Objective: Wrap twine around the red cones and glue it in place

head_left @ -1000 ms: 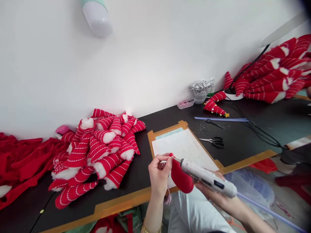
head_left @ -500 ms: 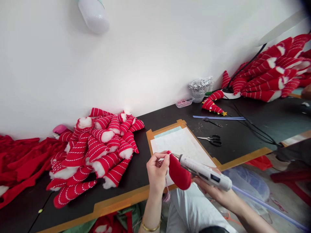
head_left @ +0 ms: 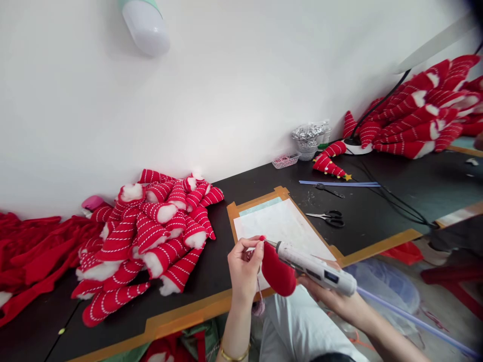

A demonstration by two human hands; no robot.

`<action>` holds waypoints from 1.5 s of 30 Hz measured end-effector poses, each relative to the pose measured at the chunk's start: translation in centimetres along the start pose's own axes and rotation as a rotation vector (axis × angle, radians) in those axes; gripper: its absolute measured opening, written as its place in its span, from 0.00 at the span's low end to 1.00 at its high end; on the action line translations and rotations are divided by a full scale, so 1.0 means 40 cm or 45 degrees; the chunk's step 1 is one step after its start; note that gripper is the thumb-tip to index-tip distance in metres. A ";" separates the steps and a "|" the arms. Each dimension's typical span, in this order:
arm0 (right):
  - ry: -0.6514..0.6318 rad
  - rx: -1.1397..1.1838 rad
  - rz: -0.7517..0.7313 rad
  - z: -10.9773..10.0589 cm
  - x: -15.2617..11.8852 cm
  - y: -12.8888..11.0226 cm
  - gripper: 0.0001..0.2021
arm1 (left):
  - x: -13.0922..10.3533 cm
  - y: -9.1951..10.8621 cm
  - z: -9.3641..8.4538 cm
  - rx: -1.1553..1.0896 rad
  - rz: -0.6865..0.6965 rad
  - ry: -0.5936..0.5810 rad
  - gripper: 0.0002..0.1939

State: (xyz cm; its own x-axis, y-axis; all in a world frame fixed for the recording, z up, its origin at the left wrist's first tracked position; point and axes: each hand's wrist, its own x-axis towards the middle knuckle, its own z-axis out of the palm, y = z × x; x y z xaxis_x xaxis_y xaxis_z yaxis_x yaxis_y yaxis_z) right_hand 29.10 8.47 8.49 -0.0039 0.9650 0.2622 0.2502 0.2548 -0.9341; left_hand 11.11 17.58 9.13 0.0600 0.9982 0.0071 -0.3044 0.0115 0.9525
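Note:
My left hand [head_left: 244, 261] pinches the upper end of a plain red stuffed piece [head_left: 278, 274] above the front edge of the table. A thin pink-and-white cord with a small pompom [head_left: 258, 307] hangs beneath that hand. My right hand [head_left: 332, 296] grips a white glue gun [head_left: 317, 266] from below, its fingers largely hidden behind the gun and the red piece. The gun's metal tip is close to the pinched end; whether they touch is too small to tell. Under and behind the hands lies a white sheet [head_left: 283, 226].
Striped red stuffed cones [head_left: 151, 226] are heaped at left, beside red fabric [head_left: 37, 251]. Scissors [head_left: 328, 217], blue sticks [head_left: 339, 184] and a decorated cone [head_left: 330, 165] lie right of the sheet. Behind stand a cord tray [head_left: 286, 160], a tinsel tub [head_left: 307, 141] and more cones [head_left: 418, 110].
The glue gun has shifted very slightly left and down in my right hand. My left hand keeps its pinch almost unmoved.

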 end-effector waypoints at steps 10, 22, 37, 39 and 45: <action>-0.037 0.011 0.023 -0.001 0.002 -0.003 0.15 | 0.000 0.004 0.000 -0.006 0.025 -0.006 0.15; -0.011 0.019 0.001 0.000 0.000 -0.005 0.15 | 0.001 0.006 0.002 -0.016 0.008 -0.017 0.15; 0.015 -0.004 -0.034 0.009 -0.004 0.000 0.14 | 0.001 0.003 -0.001 -0.006 0.031 -0.010 0.14; 0.011 0.010 -0.031 0.009 -0.003 0.000 0.15 | 0.000 0.003 -0.003 -0.001 0.038 -0.009 0.14; -0.038 0.050 0.052 0.004 -0.004 -0.007 0.13 | -0.001 0.006 -0.001 -0.018 0.036 0.004 0.15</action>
State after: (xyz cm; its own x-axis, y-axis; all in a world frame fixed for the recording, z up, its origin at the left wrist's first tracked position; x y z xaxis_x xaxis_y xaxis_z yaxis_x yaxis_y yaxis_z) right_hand 28.88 8.26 8.68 -0.0233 0.9760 0.2167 0.2128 0.2166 -0.9528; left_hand 10.98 17.52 9.36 0.0479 0.9983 0.0329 -0.3197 -0.0159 0.9474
